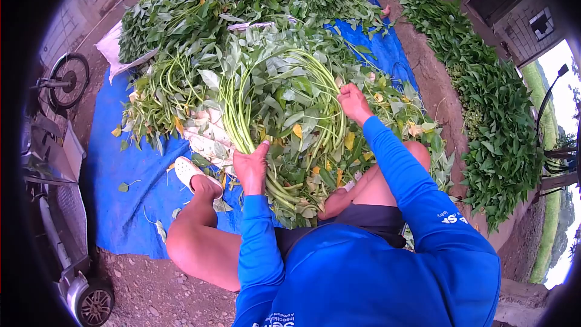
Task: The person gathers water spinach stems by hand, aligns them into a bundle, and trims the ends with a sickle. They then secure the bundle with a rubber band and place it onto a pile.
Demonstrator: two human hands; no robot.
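Note:
My left hand (251, 163) is wrapped round the lower end of a bundle of long green stems (233, 112), leafy greens that look like water spinach. From there the stems rise and curve over to the right in an arch. On the right side of that arch, my right hand (354, 102) is closed with its fingertips at the stems; the exact stem between them is partly hidden. Loose leaves, some of them yellow, and more stems (278, 191) lie under and between my hands, in front of my bent legs.
A blue tarp (130, 212) spreads under the greens. A large heap of leafy greens (175, 12) lies beyond, and a long row of them (484, 115) runs along the right. At left stand a wheel (69, 82) and a metal-sided vehicle (66, 206). A white clog (186, 172) is on my foot.

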